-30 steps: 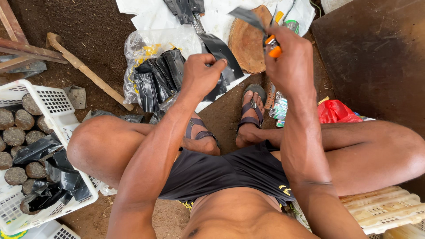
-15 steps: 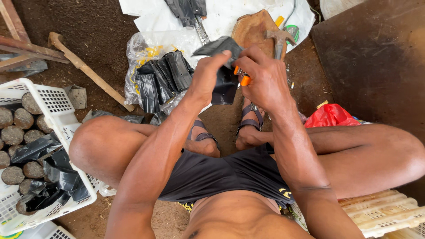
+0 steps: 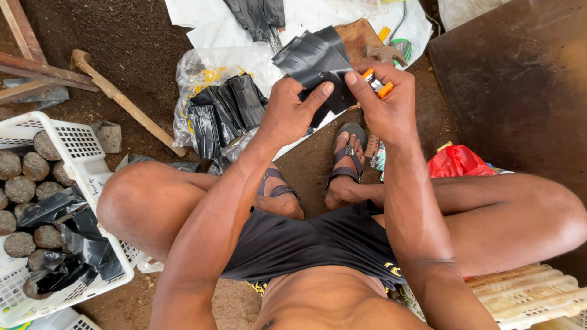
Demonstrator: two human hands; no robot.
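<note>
Item in hand: one black plastic bag (image 3: 315, 61), flat and creased, held up in front of me above my sandalled feet (image 3: 345, 165).

Left hand (image 3: 290, 113): clenched on the bag's lower edge, thumb on the near face, fingers behind.

Right hand (image 3: 382, 104): thumb and forefinger pinch the bag's right side; the remaining fingers are closed round an orange-handled tool (image 3: 377, 82) tucked against the palm. Its working end is hidden, so I cannot tell what kind it is.

Step, as I judge it: the bag is being handled between both hands, spread or opened at one edge. The next move would call for a steady pinch from the left hand while the right works the edge without dropping the tool.

Nearby stock:
- Bundle of folded black bags (image 3: 223, 113) in a clear plastic wrapper, on the ground to my left front.
- More black bags (image 3: 260, 15) on a white sheet (image 3: 205, 18) further out.
- White plastic crate (image 3: 79, 159) at my left knee, holding round soil-filled plugs (image 3: 21, 189) and loose black film.
- Wooden handle (image 3: 125, 101) lying on the soil.
- Red plastic bag (image 3: 458, 160) by my right shin.
- Dark metal sheet (image 3: 513, 85) to the right.

Obstructions: the tool crowds my right grip; my raised knees narrow the working space.
</note>
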